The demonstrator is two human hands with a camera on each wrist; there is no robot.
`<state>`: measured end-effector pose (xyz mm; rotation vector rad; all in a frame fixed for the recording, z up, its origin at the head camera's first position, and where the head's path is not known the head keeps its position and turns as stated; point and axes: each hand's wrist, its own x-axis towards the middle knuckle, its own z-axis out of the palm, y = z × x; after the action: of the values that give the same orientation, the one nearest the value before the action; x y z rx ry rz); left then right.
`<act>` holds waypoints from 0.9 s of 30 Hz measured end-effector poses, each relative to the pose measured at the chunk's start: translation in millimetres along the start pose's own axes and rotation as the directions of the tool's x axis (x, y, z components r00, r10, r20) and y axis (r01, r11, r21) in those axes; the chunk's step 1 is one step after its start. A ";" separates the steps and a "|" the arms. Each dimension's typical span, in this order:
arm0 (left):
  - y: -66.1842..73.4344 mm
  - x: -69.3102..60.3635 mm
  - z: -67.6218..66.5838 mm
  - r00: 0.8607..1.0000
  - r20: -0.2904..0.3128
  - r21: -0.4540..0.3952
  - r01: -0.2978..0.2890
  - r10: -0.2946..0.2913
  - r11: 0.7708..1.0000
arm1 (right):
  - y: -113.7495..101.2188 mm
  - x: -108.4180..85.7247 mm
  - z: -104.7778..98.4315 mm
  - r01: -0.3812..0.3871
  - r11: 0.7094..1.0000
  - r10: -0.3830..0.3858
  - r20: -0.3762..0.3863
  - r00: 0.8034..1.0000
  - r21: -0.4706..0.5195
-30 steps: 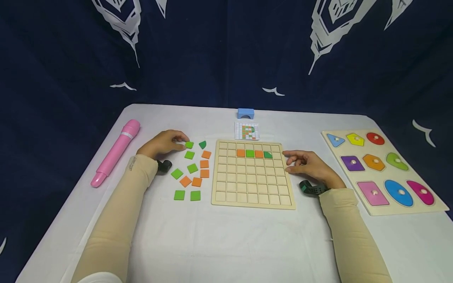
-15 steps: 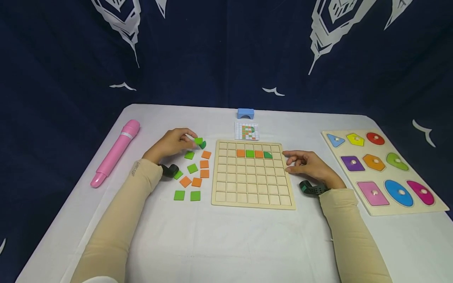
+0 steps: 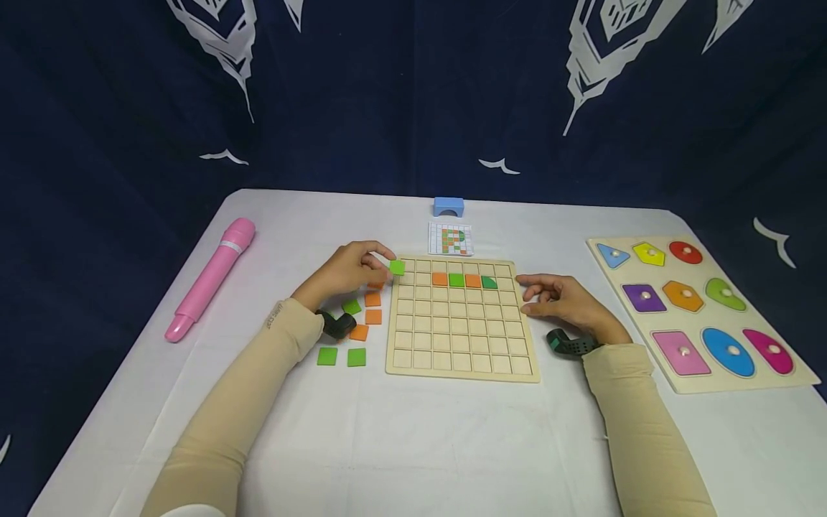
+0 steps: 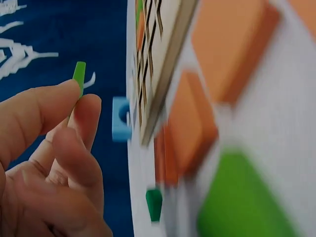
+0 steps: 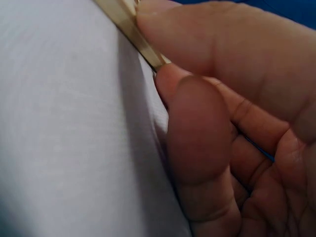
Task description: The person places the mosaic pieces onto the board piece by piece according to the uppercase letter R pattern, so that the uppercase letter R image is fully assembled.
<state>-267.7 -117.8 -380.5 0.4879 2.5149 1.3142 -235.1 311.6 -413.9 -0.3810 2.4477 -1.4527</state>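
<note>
My left hand pinches a light green square tile between thumb and forefinger, raised over the board's far left corner. In the left wrist view the same tile appears edge-on between the fingertips. A wooden grid board lies in the middle of the table, with a short row of orange, light green and dark green tiles in one upper row. Beside the board's right edge, my right hand rests with thumb and forefinger touching it, the other fingers loosely bent.
Loose orange tiles and green tiles lie left of the board, some hidden by the left hand. Behind the board are a pattern card and a blue block. A pink microphone-like stick lies left, a shape puzzle right.
My left hand has lifted the light green tile from the loose pile and carried it right to the board's corner. The right hand stays where it was.
</note>
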 end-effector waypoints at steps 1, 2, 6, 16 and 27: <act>1.9 0.8 3.2 1.000 0.002 -0.006 0.000 0.000 1.000 | -0.2 -0.2 0.1 0.003 1.000 -0.003 0.002 1.000 0.001; 3.7 1.5 6.2 1.000 0.005 -0.011 0.002 -0.002 1.000 | 0.0 -0.2 0.1 0.007 1.000 -0.007 0.003 1.000 0.000; 9.4 5.4 18.8 1.000 0.002 -0.046 0.006 -0.006 0.999 | -0.9 -0.5 0.6 0.007 1.000 -0.007 -0.003 1.000 0.002; 21.6 14.9 45.9 1.000 -0.014 -0.131 0.006 -0.008 0.991 | -0.9 1.1 -0.5 0.005 1.000 -0.005 0.002 1.000 0.015; 27.9 19.8 63.8 1.000 -0.003 -0.139 0.005 -0.005 0.990 | -1.6 0.0 0.7 0.001 1.000 -0.001 0.003 1.000 0.024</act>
<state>-256.7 -47.6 -394.4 0.4494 2.4040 1.4764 -234.7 310.3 -412.8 -0.3788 2.4260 -1.4797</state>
